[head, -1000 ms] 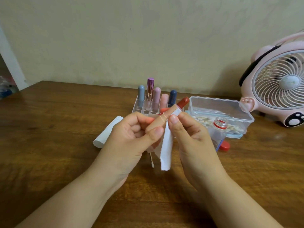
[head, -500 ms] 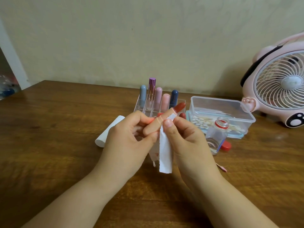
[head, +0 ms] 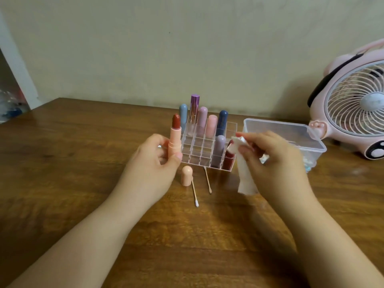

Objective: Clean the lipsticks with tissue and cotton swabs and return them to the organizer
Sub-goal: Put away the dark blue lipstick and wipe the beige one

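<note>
Now, left of centre, the left hand (head: 154,163) grasps the uncapped lipstick (head: 175,138) upright; its cap (head: 186,176) and 2 cotton swabs (head: 194,192) lie before the organizer (head: 207,150). Further right, the right hand (head: 270,161) pinches the tissue (head: 246,177).

Peach lipstick (head: 175,140) upright, uncapped, red bullet

One head-worn camera looks forward and down, close over the surface (head: 62,163). It faces the wall (head: 187,48) behind.
</note>
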